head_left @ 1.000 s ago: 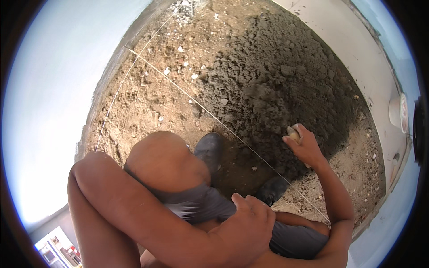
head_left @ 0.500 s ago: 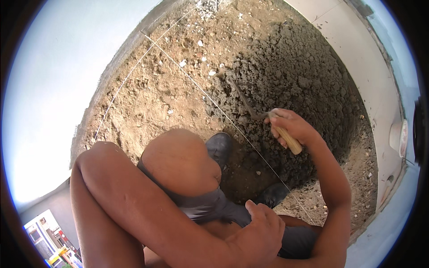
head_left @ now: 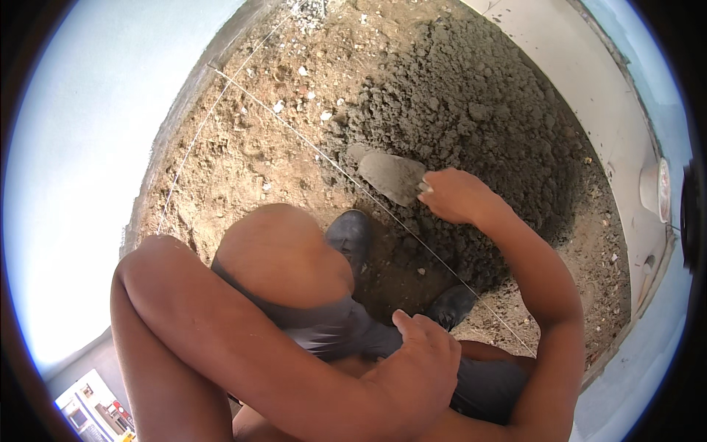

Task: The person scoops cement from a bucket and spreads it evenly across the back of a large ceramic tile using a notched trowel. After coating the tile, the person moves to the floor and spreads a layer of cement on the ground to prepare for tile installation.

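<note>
A trowel (head_left: 394,177) with a grey, mortar-coated blade lies at the left edge of a dark grey heap of wet-looking mortar (head_left: 479,110). My right hand (head_left: 458,196) is closed around its handle, which the fingers hide. The broad face of the blade shows, its tip toward the bare soil on the left. My left hand (head_left: 421,353) rests low over my lap, near my right upper arm, thumb apart from the fingers. Nothing shows in it, though the fingertips are partly hidden.
A white string (head_left: 324,155) runs taut across the ground, passing just left of the blade and over my dark shoes (head_left: 348,237). It meets a second string near a peg at upper left. Pale walls (head_left: 88,162) flank both sides. A white round container (head_left: 654,193) stands at right.
My right hand has turned the trowel from edge-on to blade face showing and shifted slightly left. The wooden handle has gone out of sight. My left hand stays nearly in place.
</note>
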Tool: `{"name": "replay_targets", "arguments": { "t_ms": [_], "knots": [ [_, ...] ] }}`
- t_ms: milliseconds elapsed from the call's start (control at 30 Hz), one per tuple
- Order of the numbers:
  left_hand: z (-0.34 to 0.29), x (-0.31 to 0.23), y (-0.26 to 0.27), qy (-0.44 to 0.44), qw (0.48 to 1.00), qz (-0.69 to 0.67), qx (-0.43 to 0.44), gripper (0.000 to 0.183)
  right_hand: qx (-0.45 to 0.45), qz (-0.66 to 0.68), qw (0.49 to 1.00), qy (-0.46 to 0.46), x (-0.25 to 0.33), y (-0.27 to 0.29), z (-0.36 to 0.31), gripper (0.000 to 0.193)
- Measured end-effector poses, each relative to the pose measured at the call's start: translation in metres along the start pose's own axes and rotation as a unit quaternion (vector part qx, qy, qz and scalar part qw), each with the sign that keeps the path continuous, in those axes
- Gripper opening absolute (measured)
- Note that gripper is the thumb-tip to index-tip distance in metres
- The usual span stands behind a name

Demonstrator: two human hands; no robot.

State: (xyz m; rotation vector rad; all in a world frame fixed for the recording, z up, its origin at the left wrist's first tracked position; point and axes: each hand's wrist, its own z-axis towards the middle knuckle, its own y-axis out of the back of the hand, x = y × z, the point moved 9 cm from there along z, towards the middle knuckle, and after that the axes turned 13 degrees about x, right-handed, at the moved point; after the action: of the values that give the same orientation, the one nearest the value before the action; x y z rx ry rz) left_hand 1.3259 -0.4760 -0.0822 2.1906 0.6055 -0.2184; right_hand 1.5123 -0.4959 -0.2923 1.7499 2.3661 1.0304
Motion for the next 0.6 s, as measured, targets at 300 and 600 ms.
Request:
{"name": "replay_targets", "arguments": {
  "t_ms": [300, 600],
  "knots": [
    [-0.035, 0.007, 0.035, 0.013, 0.998, 0.055, -0.019, 0.043, -0.02, 0.08, 0.989, -0.122, -0.077, -0.049, -0.099, 0.034],
    [-0.034, 0.007, 0.036, -0.014, 0.996, 0.081, -0.021, 0.044, -0.068, 0.67, 0.738, -0.045, -0.075, -0.165, -0.107, 0.04]
  ]
}}
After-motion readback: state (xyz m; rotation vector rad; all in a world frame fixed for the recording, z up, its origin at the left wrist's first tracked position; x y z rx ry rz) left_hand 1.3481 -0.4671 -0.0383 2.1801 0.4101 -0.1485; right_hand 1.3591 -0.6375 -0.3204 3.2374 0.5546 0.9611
